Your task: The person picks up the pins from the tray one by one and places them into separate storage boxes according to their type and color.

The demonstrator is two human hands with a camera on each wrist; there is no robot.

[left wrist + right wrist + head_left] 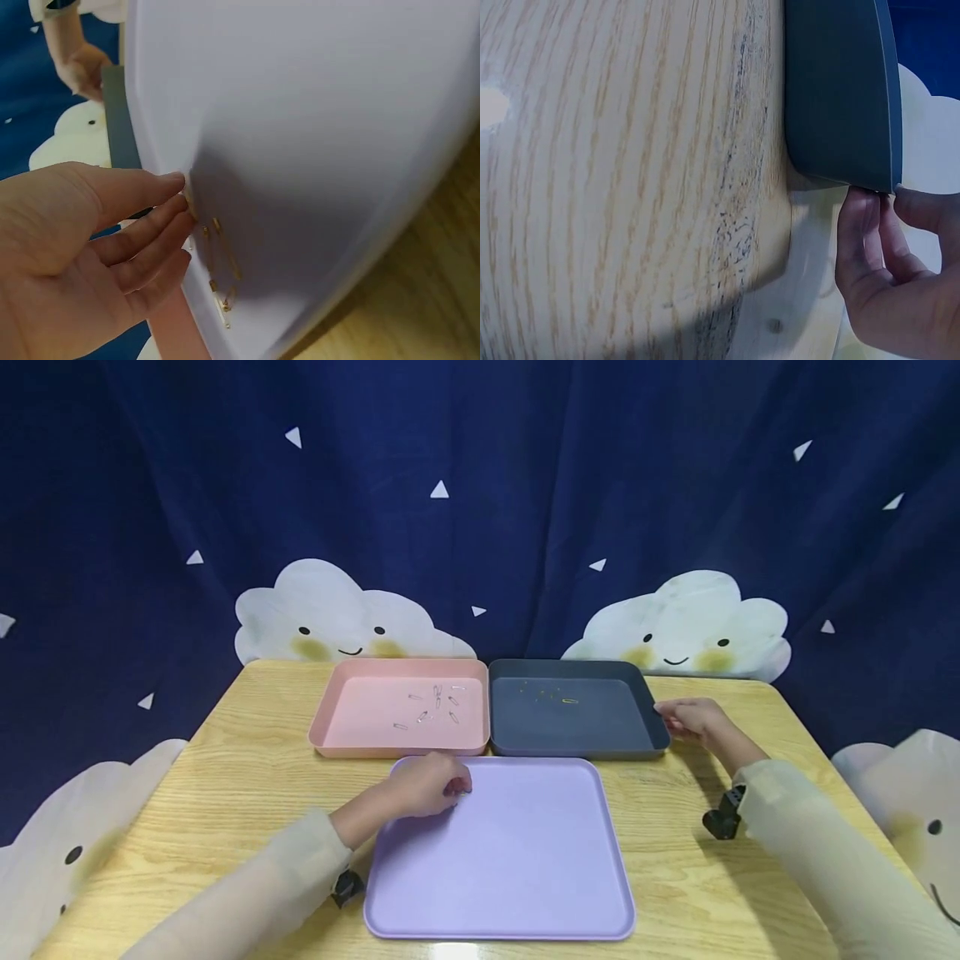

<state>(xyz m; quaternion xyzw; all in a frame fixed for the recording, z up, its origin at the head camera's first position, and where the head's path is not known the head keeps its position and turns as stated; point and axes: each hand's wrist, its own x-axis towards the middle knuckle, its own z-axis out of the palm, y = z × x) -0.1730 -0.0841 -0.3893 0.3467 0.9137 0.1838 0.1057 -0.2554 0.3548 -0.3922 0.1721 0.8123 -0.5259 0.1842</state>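
My left hand (pixel 429 783) is over the upper left part of a lavender tray (pixel 517 860). Its thumb and fingertips pinch a small, shiny safety pin (pixel 189 204), mostly covered by the fingers. Several gold-coloured safety pins (pixel 217 240) lie on the tray beside these fingers in the left wrist view; the hand hides them from the head view. At the right end of a dark grey tray (pixel 577 752), my right hand (pixel 693 720) grips the rim, thumb on top and fingers against the outer wall.
A pink tray (pixel 322 739) holding several silver safety pins (pixel 438 702) stands left of the dark one, side against side. Several gold safety pins (pixel 570 700) lie in the dark tray. Everything stands on a wooden table (pixel 247 760) before a blue curtain (pixel 510 485).
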